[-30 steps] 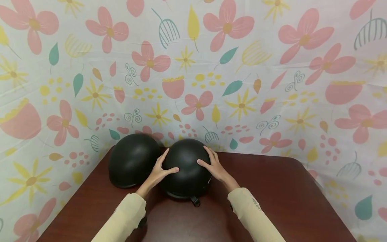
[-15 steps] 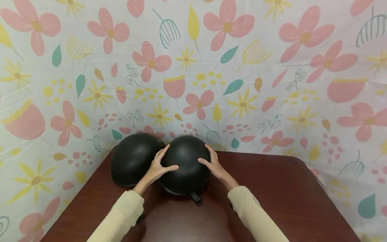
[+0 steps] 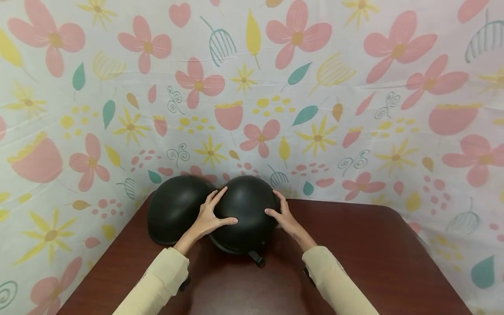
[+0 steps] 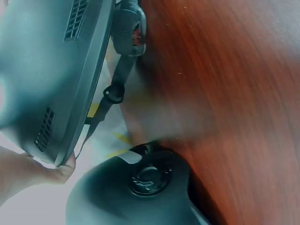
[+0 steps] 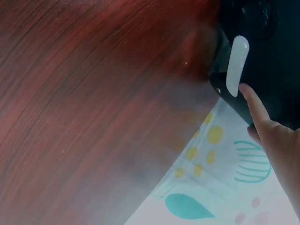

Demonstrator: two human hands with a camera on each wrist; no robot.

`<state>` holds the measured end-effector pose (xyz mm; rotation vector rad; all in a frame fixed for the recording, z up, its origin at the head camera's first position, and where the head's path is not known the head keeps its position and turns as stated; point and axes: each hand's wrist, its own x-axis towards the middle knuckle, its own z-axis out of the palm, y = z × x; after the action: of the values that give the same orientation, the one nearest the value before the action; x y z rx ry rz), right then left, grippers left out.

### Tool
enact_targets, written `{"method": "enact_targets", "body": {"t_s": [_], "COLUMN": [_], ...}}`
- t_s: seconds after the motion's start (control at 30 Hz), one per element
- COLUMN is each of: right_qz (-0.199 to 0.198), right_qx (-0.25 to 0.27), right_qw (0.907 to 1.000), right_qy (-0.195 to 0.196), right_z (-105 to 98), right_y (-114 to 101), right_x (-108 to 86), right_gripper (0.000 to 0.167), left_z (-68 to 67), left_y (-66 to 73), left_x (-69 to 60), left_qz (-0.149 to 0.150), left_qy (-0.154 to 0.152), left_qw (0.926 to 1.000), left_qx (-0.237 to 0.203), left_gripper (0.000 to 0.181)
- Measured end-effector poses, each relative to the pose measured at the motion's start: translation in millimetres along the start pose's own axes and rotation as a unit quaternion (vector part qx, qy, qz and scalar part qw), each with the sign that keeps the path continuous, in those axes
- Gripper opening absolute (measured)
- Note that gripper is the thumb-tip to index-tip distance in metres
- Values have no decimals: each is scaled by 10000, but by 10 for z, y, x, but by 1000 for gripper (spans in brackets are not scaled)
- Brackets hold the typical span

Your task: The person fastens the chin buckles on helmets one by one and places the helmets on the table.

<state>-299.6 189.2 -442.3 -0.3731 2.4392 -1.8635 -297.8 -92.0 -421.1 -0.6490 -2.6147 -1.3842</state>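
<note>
A smooth black helmet (image 3: 246, 214) is held between both hands in the head view, dome up, its chin strap (image 3: 257, 258) hanging at the near rim. My left hand (image 3: 206, 218) grips its left side, thumb on the dome. On the right side my right hand (image 3: 287, 218) holds it with thumb and fingers spread. Rim vents show on this helmet (image 4: 56, 70) in the left wrist view. A white strip (image 5: 238, 65) sits on its side in the right wrist view, beside a finger. Whether the rim touches the table, I cannot tell.
A second black helmet (image 3: 177, 210) stands on the table just left of the held one; its side knob (image 4: 151, 179) shows in the left wrist view. The brown table (image 3: 354, 245) extends right to a rounded corner. Flower-printed cloth (image 3: 323, 109) hangs behind.
The held helmet has tilted and shifted slightly, both hands moving with it; its strap shows further right. The white mark at its right side has gone from sight.
</note>
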Motion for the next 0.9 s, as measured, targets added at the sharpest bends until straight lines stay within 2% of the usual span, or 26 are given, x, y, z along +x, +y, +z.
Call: {"method": "enact_targets", "body": {"t_s": [0.17, 0.4, 0.5, 0.63, 0.77, 0.9], "right_qz": [180, 123, 140, 131, -125, -597], "right_qx": [305, 90, -262, -1021, -1873, -2385], "right_qw": [9992, 9997, 9994, 9946, 9821, 9691], "right_qy": [-170, -188, -181, -133, -166, -192], "right_z": [-62, -197, -260, -319, -338, -319], "right_y": [-25, -19, -21, -80, -200, -354], "right_x": [-43, -153, -215, -273, -265, -222], "right_gripper": [76, 81, 84, 89, 94, 98], "left_z": [-17, 57, 107, 134, 112, 104], "left_y": [90, 234, 253, 292, 346, 409], "left_x": [-9, 21, 44, 75, 90, 102], "left_qz": [122, 320, 271, 302, 404, 532], "left_qy": [15, 93, -24, -78, 33, 100], "left_qw": [9998, 9994, 9995, 9992, 9980, 9954], "left_qx": [152, 135, 166, 265, 475, 796], "left_gripper": [100, 99, 99, 98, 98, 98]}}
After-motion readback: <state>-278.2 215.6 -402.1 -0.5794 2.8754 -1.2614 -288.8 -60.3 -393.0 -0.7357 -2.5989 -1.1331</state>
